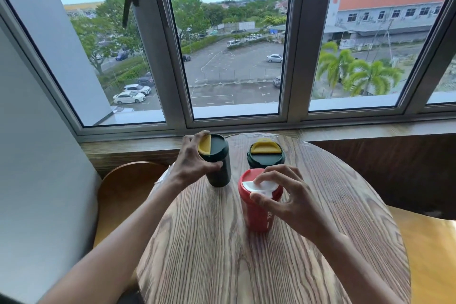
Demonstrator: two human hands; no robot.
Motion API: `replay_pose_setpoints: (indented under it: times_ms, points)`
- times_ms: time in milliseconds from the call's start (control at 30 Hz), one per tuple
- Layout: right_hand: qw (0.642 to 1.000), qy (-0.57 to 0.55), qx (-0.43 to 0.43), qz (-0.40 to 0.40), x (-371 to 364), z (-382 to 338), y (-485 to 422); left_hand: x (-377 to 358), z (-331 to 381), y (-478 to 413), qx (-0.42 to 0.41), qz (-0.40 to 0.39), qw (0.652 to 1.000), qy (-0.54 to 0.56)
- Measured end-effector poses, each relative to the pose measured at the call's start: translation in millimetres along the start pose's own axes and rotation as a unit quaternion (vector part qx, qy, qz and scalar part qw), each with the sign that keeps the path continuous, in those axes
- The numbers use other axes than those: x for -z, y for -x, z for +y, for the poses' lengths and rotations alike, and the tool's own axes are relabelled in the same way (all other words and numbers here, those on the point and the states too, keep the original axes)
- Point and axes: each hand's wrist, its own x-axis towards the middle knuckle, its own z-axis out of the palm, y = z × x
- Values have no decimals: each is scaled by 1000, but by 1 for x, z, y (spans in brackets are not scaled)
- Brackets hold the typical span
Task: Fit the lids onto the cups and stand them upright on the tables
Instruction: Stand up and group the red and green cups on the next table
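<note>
Left hand, centre-left of frame: fingers wrapped round the top of a tall dark green cup, thumb across its front, fingertips at the yellow flap on its lid. Cup upright on the bench.

Right hand, centre: thumb and fingertips pinched on the white flap of the red lid capping a red cup, upright, just right of the tall one.

Behind the red cup, near the bench's far edge: a second dark green cup, lidded, yellow flap, upright, untouched.

Window fills the upper frame; wooden chair seats at lower left and lower right.
</note>
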Motion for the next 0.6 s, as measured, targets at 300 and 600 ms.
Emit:
replay_pose_setpoints:
  times_ms: [300,600]
  points:
    - [1000,-12,-15,-1,0,0,1,16,9,6,-11,-213,977,27]
    - [1000,-15,-22,0,-1,-1,2,10,19,-2,16,-182,981,-60]
